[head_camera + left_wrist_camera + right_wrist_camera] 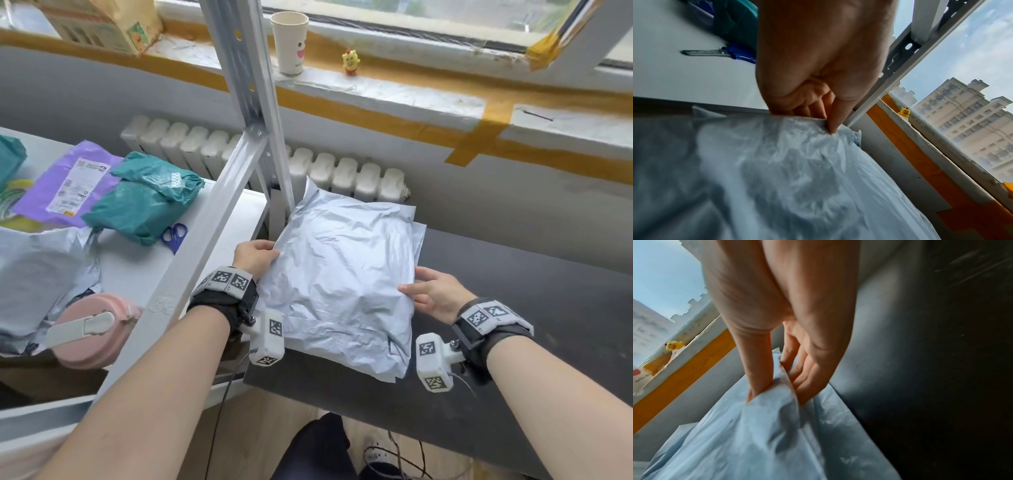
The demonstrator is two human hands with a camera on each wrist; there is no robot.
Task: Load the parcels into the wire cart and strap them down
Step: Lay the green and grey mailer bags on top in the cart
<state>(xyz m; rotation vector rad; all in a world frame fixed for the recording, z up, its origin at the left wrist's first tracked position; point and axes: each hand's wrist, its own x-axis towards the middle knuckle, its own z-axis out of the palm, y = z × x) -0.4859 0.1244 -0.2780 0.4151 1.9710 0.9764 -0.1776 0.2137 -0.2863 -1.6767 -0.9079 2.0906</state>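
- On the white desk at far left lie a purple mailer, a teal parcel and blue-handled scissors; a pink bottle lies nearer the person.
- Only the left wrist view shows the scissors' metal blades, flat on the desk behind the hand.
- A metal shelf post rises between the white desk and the dark desk.
- The left hand holds the left edge of the silver-grey parcel. From the head view its fingers are hidden under the bag; the left wrist view shows the grip: thumb on top, fingers curled below, pinching the edge.
- The silver-grey parcel sits on the dark desk, its far left corner up against the post.
- The right hand holds the parcel's right edge. The right wrist view shows the thumb pressed into the top and the fingers tucked beneath, pinching a fold.
- On the windowsill stand a paper cup and a yellow chick toy; both wrist views catch the toy and buildings outside the window.
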